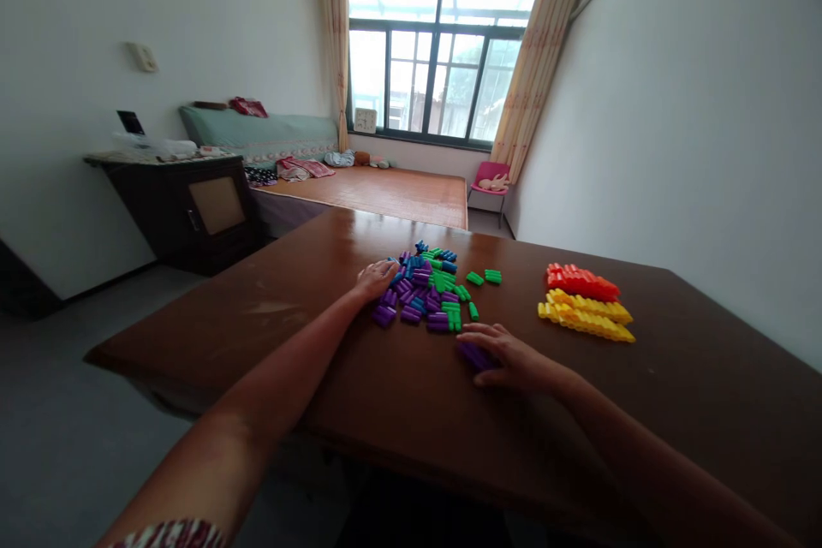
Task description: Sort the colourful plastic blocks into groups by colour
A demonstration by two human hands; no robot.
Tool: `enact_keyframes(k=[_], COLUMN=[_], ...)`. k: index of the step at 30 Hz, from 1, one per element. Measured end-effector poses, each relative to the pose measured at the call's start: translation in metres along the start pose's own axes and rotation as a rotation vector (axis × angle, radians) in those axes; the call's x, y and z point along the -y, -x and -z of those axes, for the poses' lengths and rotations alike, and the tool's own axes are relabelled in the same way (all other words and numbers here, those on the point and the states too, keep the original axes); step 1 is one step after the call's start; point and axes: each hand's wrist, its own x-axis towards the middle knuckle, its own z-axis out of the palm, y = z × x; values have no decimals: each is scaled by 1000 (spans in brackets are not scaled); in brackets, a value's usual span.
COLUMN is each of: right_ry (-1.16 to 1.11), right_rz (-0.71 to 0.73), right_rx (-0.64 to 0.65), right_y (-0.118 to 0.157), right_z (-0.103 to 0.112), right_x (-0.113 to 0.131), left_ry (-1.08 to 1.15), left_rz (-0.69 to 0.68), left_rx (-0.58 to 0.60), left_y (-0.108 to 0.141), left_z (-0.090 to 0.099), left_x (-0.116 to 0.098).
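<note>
A mixed pile of plastic toy blocks lies mid-table, with purple blocks (384,315), green blocks (443,281) and blue blocks (449,257). My left hand (377,278) rests at the pile's left edge, fingers stretched over it and touching blocks; its fingertips are partly hard to make out. Nearer the front, apart from the pile, purple blocks (473,354) lie under my right hand (510,357), whose fingers and thumb curve around them. How many it holds is hidden. Two small green blocks (492,276) sit just right of the pile.
Right of the pile, joined red blocks (581,281) and rows of yellow blocks (586,314) lie on the brown table (270,342). Beyond the table are a bed (398,193), a dark cabinet (211,205) at left and a pink chair (491,175).
</note>
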Motion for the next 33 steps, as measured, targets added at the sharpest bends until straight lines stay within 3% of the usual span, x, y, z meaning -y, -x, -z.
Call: enact_keyframes(k=[3,5,9,14,18,21,26,30,33], right_ry=[-45,-11,149,235,204,113,222,346,308], right_rz=[-32,-83,-111,-102,-125,-126,-173,-112,-120], right_rx=[-171,-319,-533,-435,-371,-354,-513,-371,-368], right_y=[-31,-55,-86,-97,-105,-115,-152,-183,-183], right_z=[-6,-5,-7,-30,-41,-34,-13,-12,-16], right_x=[-23,-34,-24,13,17,10,-2,-5,-1], left_ry=[-15,31,205,274,248,190,175,197,205], left_rz=[48,-9,-156,-219,-213,-250,-274,-280,-291], left_rx=[-14,8,43,26,35,77,76,94,112], left_y=[10,14,17,19,19,18,17,16,15], left_z=[-19,-22,-17,-8,-4,-4,-5,-5,-5], left_x=[-8,-13,-15,-12,-9,-7,-5,-1,2])
